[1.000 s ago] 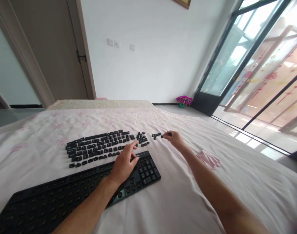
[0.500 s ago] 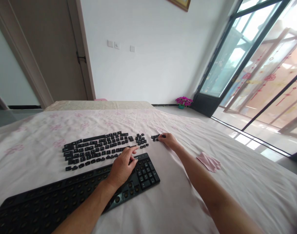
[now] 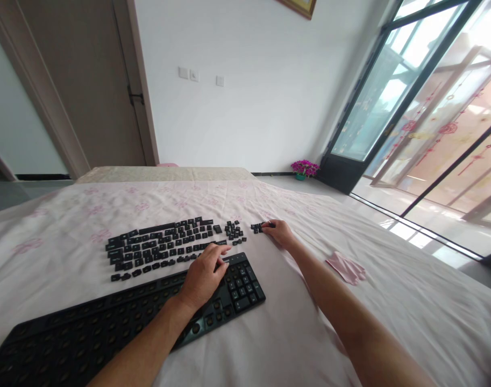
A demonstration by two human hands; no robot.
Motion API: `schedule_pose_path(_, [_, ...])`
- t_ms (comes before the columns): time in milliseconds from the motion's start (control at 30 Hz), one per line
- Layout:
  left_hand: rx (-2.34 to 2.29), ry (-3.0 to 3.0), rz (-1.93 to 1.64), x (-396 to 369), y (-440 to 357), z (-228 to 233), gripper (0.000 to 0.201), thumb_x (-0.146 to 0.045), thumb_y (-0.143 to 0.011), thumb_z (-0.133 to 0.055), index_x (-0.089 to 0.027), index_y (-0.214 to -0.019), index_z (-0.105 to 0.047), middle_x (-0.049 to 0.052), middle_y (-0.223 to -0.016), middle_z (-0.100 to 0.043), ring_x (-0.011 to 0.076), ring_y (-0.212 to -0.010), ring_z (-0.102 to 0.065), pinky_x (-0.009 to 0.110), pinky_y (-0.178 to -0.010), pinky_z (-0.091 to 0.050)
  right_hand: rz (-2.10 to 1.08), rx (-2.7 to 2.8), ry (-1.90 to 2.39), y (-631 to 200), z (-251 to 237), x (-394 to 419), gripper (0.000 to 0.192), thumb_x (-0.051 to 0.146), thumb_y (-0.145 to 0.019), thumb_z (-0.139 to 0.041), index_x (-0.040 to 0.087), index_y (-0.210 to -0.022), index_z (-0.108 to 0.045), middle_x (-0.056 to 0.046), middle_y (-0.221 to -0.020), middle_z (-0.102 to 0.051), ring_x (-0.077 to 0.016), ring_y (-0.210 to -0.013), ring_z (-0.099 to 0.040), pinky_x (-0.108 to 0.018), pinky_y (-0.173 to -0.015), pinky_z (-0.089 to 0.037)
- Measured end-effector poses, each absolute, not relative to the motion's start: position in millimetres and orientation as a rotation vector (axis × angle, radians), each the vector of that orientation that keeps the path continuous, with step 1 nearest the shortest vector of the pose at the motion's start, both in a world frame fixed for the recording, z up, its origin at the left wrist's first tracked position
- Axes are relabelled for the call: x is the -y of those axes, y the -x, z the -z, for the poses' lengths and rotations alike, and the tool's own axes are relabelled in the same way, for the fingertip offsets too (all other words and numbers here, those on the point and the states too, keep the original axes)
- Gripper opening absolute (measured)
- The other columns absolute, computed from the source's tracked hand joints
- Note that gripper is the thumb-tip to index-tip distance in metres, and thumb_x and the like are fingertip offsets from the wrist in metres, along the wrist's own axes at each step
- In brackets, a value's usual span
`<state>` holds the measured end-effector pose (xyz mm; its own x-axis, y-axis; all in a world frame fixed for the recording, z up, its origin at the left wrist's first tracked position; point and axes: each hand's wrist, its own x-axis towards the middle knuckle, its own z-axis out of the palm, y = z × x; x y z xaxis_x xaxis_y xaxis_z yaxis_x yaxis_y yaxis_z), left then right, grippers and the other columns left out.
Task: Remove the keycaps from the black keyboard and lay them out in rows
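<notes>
A black keyboard (image 3: 87,333) lies on a pink flowered sheet (image 3: 293,322), most of its keycaps off; only the number pad (image 3: 245,282) at its right end still carries keys. Loose black keycaps (image 3: 156,247) sit in rows on the sheet behind it, with a small cluster (image 3: 234,231) to their right. My left hand (image 3: 203,277) rests on the keyboard beside the number pad, index finger stretched toward the rows. My right hand (image 3: 281,234) reaches a separate short row of keycaps (image 3: 258,227) and pinches one keycap at its right end.
A folded pink cloth (image 3: 346,267) lies on the sheet to the right of my right arm. Beyond the bed are a white wall, a brown door (image 3: 87,80), a pot of purple flowers (image 3: 304,168) on the floor and tall glass doors (image 3: 410,107).
My right hand, holding a keycap, has moved left and down to the short row of keycaps. My left hand has stayed on the keyboard, shifting only slightly.
</notes>
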<state>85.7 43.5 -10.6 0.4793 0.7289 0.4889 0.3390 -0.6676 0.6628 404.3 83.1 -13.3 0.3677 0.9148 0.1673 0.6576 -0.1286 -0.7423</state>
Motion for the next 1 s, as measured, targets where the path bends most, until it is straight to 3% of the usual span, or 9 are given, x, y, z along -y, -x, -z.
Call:
schedule_pose_path(100, [-0.887, -2.245, -1.084, -43, -85, 11, 0.039, -0.007, -0.079, -0.054, -0.025, -0.113, -0.061, 0.002, -0.1, -0.061, 0.0137, -0.077, -0.062, 0.029, -0.079, -0.052, -0.423, 1.32, 1.837, -402, 10, -81, 0.025, 0.039, -0.073, -0.066, 0.016, -0.078, -0.073, -0.003, -0.07, -0.069, -0.0176, -0.067, -0.059, -0.026, -0.06, -0.043])
schedule_pose_path(200, [-0.882, -2.239, -1.088, -43, -85, 11, 0.039, -0.007, -0.079, -0.054, -0.024, -0.114, -0.061, 0.002, -0.101, -0.062, 0.0136, -0.077, -0.062, 0.029, -0.079, -0.052, -0.438, 1.27, 1.8, -398, 2, -76, 0.043, 0.05, -0.085, -0.05, 0.012, -0.083, -0.07, -0.008, -0.077, -0.069, -0.0161, -0.065, -0.057, -0.027, -0.059, -0.045])
schedule_pose_path(333, [-0.881, -2.248, -1.063, -43, -84, 9, 0.035, -0.007, -0.08, -0.055, -0.024, -0.11, -0.063, 0.002, -0.104, -0.062, 0.0137, -0.078, -0.062, 0.029, -0.08, -0.051, -0.474, 1.38, 1.628, -378, -17, -56, 0.056, 0.056, -0.094, -0.033, 0.014, -0.086, -0.068, -0.009, -0.089, -0.068, -0.0166, -0.078, -0.059, -0.027, -0.07, -0.048])
schedule_pose_path(433, [-0.883, -2.263, -1.025, -43, -83, 7, 0.029, -0.008, -0.081, -0.056, -0.024, -0.104, -0.066, 0.002, -0.102, -0.063, 0.0144, -0.079, -0.062, 0.029, -0.08, -0.05, -0.458, 1.573, 1.518, -348, -31, -29, 0.051, 0.055, -0.095, -0.036, 0.017, -0.084, -0.068, -0.006, -0.09, -0.066, -0.0172, -0.086, -0.059, -0.027, -0.073, -0.047])
schedule_pose_path(600, [-0.874, -2.28, -0.92, -41, -81, 3, 0.02, -0.017, -0.084, -0.058, -0.025, -0.099, -0.069, 0.001, -0.1, -0.066, 0.0155, -0.082, -0.063, 0.029, -0.08, -0.049, -0.838, 1.527, 1.428, -302, -39, 10, 0.033, 0.049, -0.088, -0.053, 0.017, -0.093, -0.061, 0.003, -0.062, -0.055, -0.0111, -0.053, -0.051, -0.023, -0.047, -0.041])
schedule_pose_path(767, [-0.855, -2.326, -0.861, -41, -79, 2, 0.016, -0.023, -0.085, -0.061, -0.025, -0.097, -0.071, 0.0, -0.1, -0.068, 0.0179, -0.094, -0.063, 0.029, -0.084, -0.047, -0.967, 1.514, 1.33, -290, -33, 19, 0.022, 0.039, -0.085, -0.06, 0.017, -0.087, -0.057, 0.002, -0.063, -0.058, -0.0113, -0.056, -0.057, -0.025, -0.056, -0.049])
schedule_pose_path(1000, [-0.802, -2.404, -0.812, -42, -78, 3, 0.017, -0.031, -0.086, -0.064, -0.027, -0.1, -0.073, 0.0, -0.098, -0.068, 0.0185, -0.095, -0.062, 0.028, -0.084, -0.046, -0.961, 1.652, 1.329, -291, -28, 16, 0.013, 0.031, -0.086, -0.061, 0.018, -0.086, -0.06, 0.0, -0.075, -0.058, -0.012, -0.062, -0.059, -0.026, -0.059, -0.05])
